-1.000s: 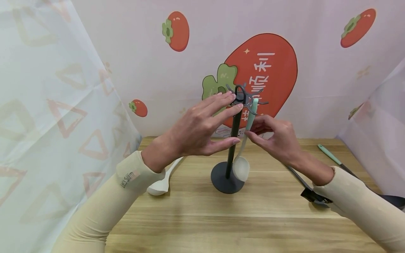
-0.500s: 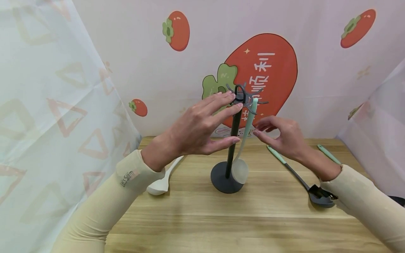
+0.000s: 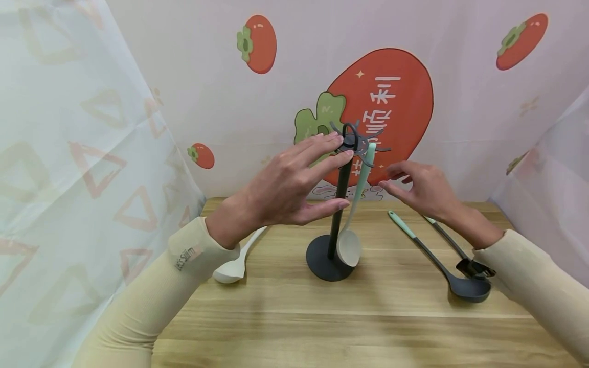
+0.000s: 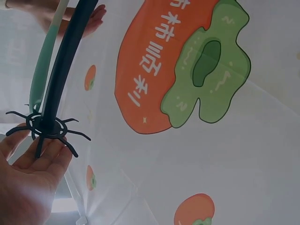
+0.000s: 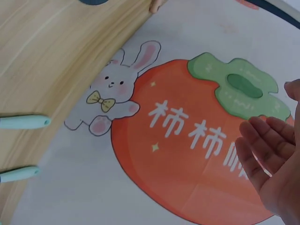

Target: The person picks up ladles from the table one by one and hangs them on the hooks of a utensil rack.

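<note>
Where the wood-grain surface point(image 3: 285, 327) spans the work area, the dark stand point(image 3: 342, 184) rises from it on a round base. To the right lie a dark ladle point(image 3: 432, 257) and a slotted utensil point(image 3: 474, 267), the latter partly covered by the right sleeve point(image 3: 529, 286); both have mint handles pointing away from the person and slightly left. To the left lies a white ladle point(image 3: 232, 268), its handle passing behind the left arm.

The pale-headed utensil point(image 3: 361, 185) hangs on the stand's right side, long axis near vertical, handle end uppermost at the hook ring point(image 4: 47, 126). Whether its head touches the base cannot be told.

The left hand point(image 3: 294, 186) rests extended fingers at the stand's top; its grip is wide, thumb beside the post. The right hand point(image 3: 425, 189) holds nothing; its grip is moderately wide, fingers slack.

As judged, the governing relation is the right hand's position: the hanging handle lies just left of its fingertips, clear of contact, and the dark ladle's handle end lies lower and nearer to it than to the left hand.
</note>
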`<state>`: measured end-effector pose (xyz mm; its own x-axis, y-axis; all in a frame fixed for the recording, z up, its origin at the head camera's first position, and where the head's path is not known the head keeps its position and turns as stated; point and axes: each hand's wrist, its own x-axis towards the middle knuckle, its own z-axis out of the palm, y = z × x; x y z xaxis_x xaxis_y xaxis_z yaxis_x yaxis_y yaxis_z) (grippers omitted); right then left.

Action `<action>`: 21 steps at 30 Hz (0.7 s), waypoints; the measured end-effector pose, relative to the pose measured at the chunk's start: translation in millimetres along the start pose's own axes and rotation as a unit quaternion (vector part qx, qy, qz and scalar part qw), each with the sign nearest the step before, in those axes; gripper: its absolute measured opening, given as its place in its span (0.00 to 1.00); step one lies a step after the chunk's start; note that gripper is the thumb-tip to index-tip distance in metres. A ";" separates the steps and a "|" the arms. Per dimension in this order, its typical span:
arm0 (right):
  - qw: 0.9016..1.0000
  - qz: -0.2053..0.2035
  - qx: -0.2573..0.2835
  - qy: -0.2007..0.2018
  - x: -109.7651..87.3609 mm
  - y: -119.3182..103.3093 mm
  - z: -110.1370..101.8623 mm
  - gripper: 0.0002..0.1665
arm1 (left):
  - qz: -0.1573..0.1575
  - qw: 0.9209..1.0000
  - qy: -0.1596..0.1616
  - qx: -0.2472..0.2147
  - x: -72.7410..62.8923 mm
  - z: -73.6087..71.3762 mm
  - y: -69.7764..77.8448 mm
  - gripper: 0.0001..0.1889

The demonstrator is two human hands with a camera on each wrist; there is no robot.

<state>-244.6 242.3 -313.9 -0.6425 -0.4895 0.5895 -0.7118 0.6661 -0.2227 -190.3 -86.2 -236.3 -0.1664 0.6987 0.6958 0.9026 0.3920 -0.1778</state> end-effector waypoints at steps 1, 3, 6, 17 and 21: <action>1.000 0.003 -0.003 -0.003 0.1 2.2 0.0 0.20 | 0.000 1.000 0.000 0.001 0.0 0.0 0.0 0.36; 1.000 0.011 -0.013 -0.008 0.7 6.1 0.1 0.20 | 0.001 1.000 0.001 0.000 -0.3 0.3 -0.1 0.36; 0.999 0.017 -0.032 -0.014 1.1 11.8 0.4 0.21 | 0.001 1.000 0.003 0.000 -0.5 0.5 -0.2 0.35; 0.993 0.067 -0.078 -0.065 -2.5 29.9 -0.1 0.24 | 0.003 1.000 0.009 -0.008 -0.9 1.5 -1.2 0.35; 0.988 0.088 -0.091 -0.089 -3.8 33.3 -0.6 0.26 | 0.004 1.000 0.010 -0.011 -0.8 1.8 -1.0 0.34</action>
<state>-265.7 266.8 -323.1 -0.8029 -0.4374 0.4051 -0.5321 0.8322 -0.1560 -191.9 -86.1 -237.9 -0.1519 0.6890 0.7087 0.9124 0.3735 -0.1675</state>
